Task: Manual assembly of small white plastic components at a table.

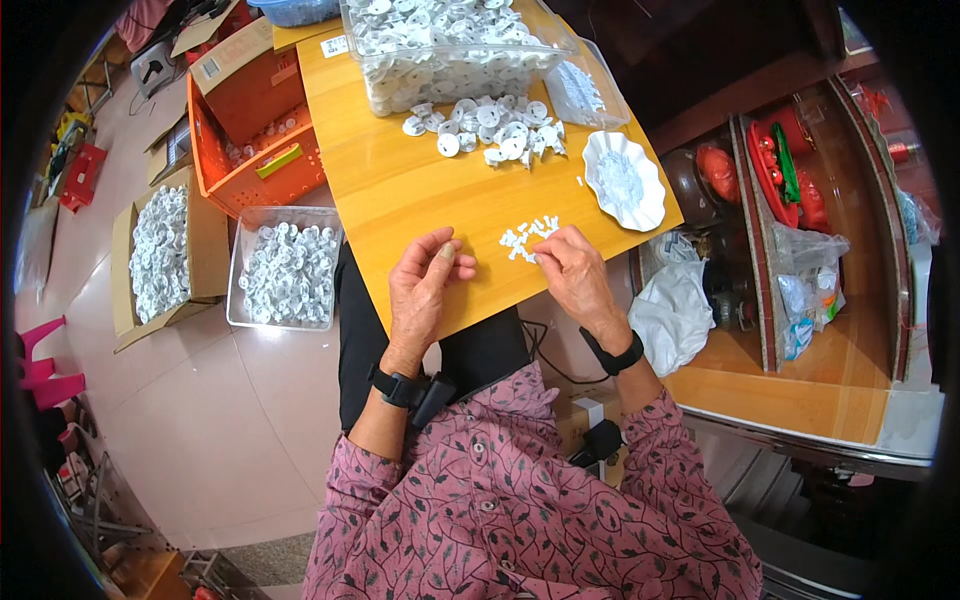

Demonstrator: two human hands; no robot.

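A small heap of tiny white pieces [527, 238] lies near the front of the yellow wooden table [400, 180]. At its right edge, my right hand [578, 282] is closed in a pinch, thumb and forefinger tips together. Left of the heap, my left hand [425, 285] hovers over the table edge, its fingers curled in and the thumb close to them. Whatever either hand holds is too small or hidden to make out. Farther back lie several loose white disc-shaped plastic parts [490, 130]. A scalloped white dish [652, 212] of small pale pieces stands at the right.
A clear bin [400, 85] heaped with white parts stands at the table's back, beside a clear lid-like tray [610, 100]. On the floor at left are an orange crate [225, 190], a cardboard box [122, 260] and a clear tub [240, 310]. Shelves [755, 250] stand at right.
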